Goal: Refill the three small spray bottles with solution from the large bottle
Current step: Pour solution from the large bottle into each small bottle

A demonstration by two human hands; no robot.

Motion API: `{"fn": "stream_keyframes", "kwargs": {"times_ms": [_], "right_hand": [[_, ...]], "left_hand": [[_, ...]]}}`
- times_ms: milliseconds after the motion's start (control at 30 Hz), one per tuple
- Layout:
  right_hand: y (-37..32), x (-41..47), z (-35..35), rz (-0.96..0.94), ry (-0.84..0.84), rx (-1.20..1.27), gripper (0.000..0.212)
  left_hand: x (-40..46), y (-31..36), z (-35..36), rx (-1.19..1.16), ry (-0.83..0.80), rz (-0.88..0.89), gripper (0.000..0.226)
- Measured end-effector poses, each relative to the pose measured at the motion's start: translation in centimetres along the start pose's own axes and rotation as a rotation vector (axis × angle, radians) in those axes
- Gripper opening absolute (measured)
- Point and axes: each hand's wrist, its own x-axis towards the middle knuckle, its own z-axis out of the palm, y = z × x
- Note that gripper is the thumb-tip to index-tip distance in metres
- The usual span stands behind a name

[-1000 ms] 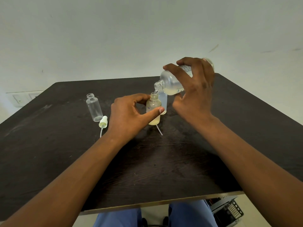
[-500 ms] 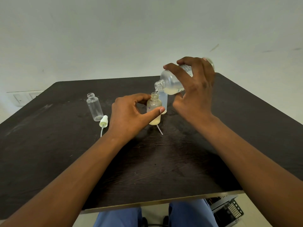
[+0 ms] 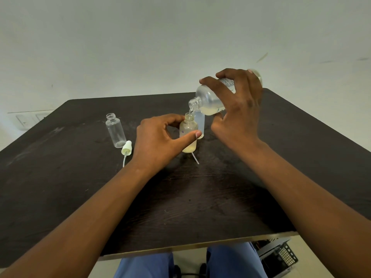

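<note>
Bottles, three small ones, stand on the dark desk point(image 3: 60, 197) toward its far edge, and the large bottle point(image 3: 208, 99) hangs tilted above them in the right hand point(image 3: 239, 117). That hand's fingers curl over the top of the large bottle with the thumb under it; its open neck points down-left, and a thin stream runs from it into the amber bottle point(image 3: 188, 135) right below. Pale yellow solution lies in the low side of the large bottle and in the bottom of the amber one. The left hand point(image 3: 158, 143) pinches the amber bottle: forefinger bent to its neck, thumb laid across its front, the other fingers curled beside it. Just behind it, touching or nearly so, stands a frosted bottle point(image 3: 200, 123). Nearer the left edge a clear bottle point(image 3: 116, 130) stands uncapped, and a spray cap point(image 3: 126, 148) with its tube lies beside its base.
</note>
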Motion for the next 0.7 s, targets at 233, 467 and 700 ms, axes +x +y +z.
{"fn": "stream_keyframes", "kwargs": {"times_ms": [233,467,700], "right_hand": [[0.04,0.02,-0.06,-0.003,0.004,-0.006,0.069],[0.01,0.10,0.01,-0.011,0.012,0.004,0.068],[0.05,0.05,0.04,-0.010,0.011,0.001,0.069]], "left_hand": [[-0.04,0.05,-0.04,-0.007,0.001,-0.006,0.048],[-0.03,0.06,0.00,-0.006,0.007,-0.007,0.047],[-0.01,-0.02,0.02,-0.001,0.004,-0.010,0.047]]}}
